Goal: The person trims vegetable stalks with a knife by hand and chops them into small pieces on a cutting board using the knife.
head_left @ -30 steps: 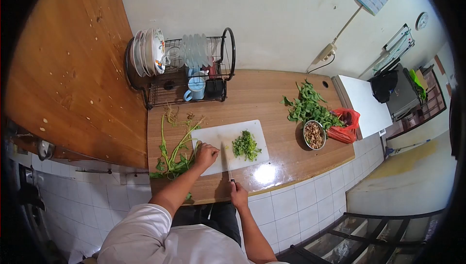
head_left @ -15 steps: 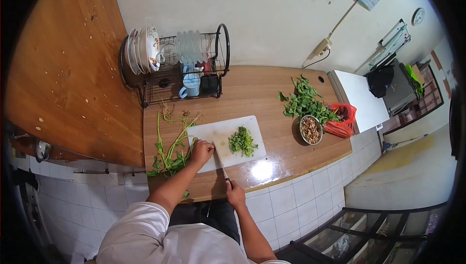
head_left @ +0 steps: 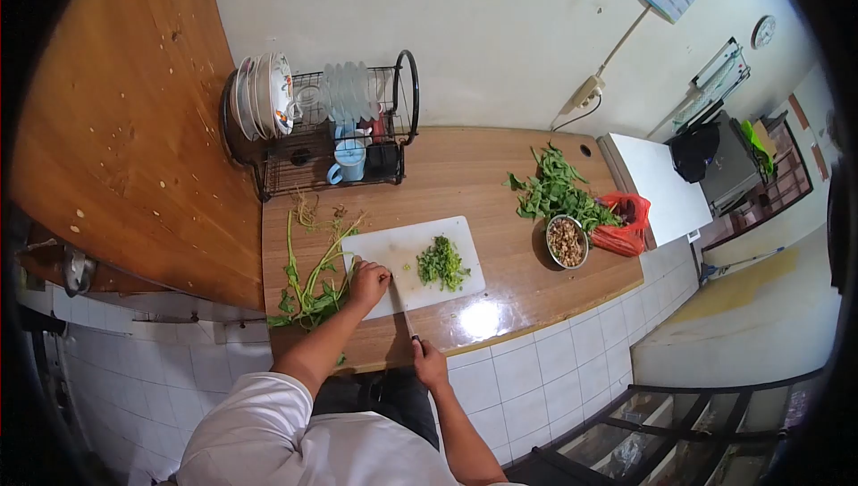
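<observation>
My right hand (head_left: 431, 366) is wrapped round the dark handle of a knife (head_left: 405, 314), whose blade points away from me over the near edge of the white cutting board (head_left: 447, 228). On the left part of the board, my left hand (head_left: 369, 286) is closed with its fingertips pressed together beside the blade. What those fingers hold is too small to make out. Chopped greens (head_left: 442, 264) lie in a pile on the right half of the board, with a few pale bits near the blade. Left of the board, long leafy stems (head_left: 308, 294) with roots lie on the table.
A black dish rack (head_left: 313, 184) with plates, glasses and a blue mug (head_left: 349, 162) stands at the back left. To the right are a metal bowl (head_left: 567, 243) of chopped brown pieces, loose leaves (head_left: 556, 186) and a red plastic bag (head_left: 626, 228). A wooden panel (head_left: 116, 110) rises on the left.
The view has shifted slightly. Both hands, the knife and the greens keep nearly the same places on and around the board.
</observation>
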The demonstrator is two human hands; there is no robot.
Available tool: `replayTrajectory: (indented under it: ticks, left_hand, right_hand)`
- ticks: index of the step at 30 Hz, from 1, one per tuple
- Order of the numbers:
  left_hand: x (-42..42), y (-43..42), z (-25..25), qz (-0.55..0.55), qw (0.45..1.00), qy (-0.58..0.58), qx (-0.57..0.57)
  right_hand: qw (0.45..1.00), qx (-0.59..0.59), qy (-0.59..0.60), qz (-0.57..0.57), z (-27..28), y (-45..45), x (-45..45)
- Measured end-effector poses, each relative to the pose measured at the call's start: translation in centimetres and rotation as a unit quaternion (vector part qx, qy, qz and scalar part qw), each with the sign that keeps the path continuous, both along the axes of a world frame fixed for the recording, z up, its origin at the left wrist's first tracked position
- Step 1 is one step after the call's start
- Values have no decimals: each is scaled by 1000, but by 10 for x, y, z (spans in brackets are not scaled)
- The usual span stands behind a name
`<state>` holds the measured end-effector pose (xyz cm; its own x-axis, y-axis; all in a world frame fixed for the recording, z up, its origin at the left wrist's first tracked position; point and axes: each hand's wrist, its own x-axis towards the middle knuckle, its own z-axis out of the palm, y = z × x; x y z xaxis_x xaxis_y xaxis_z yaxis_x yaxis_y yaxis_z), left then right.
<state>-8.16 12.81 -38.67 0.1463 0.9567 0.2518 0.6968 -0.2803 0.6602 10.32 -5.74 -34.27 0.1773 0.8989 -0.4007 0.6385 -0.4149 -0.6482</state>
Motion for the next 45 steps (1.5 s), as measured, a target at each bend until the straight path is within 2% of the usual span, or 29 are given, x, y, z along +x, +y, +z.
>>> replayTrajectory:
  ticks: [6, 12, 18, 25, 27, 30, 36, 40, 43, 45]
  left_hand:
    - [-3, -1, -1, -19, 999, -16, -24]
    - [-4, 0, -3, -10, 998, -35, -43]
    - [-4, 0, -7, -4, 999, -29, -43]
    - [-4, 1, -3, -9, 998, -23, -54]
    - [-3, 0, -3, 6, 998, -13, -60]
    - [-6, 3, -9, -18, 999, -18, -47]
    - [-8, -2, -3, 6, 998, -36, -55]
    - [-6, -7, 1, 17, 999, -6, -39]
    - [-7, -6, -4, 4, 1000, -2, -5]
    - [-7, -6, -5, 5, 1000, 3, -12]
  right_hand:
    - [998, 24, -32, -46, 5, 15, -4]
    - [998, 61, 15, -29, -6, -2, 2]
    - [1000, 11, 5, -11, 1, -7, 0]
    - [999, 18, -47, -4, 13, 5, -9]
    - [998, -21, -63, 2, 13, 11, -12]
    - [999, -13, -11, -29, 1, 17, -10]
    - [999, 24, -1, -25, -4, -3, -2]
    - [1000, -4, 25, -16, 2, -11, 0]
    - [1000, 17, 12, -16, 1, -10, -4]
    - [999, -7, -39, -15, 1, -4, -7]
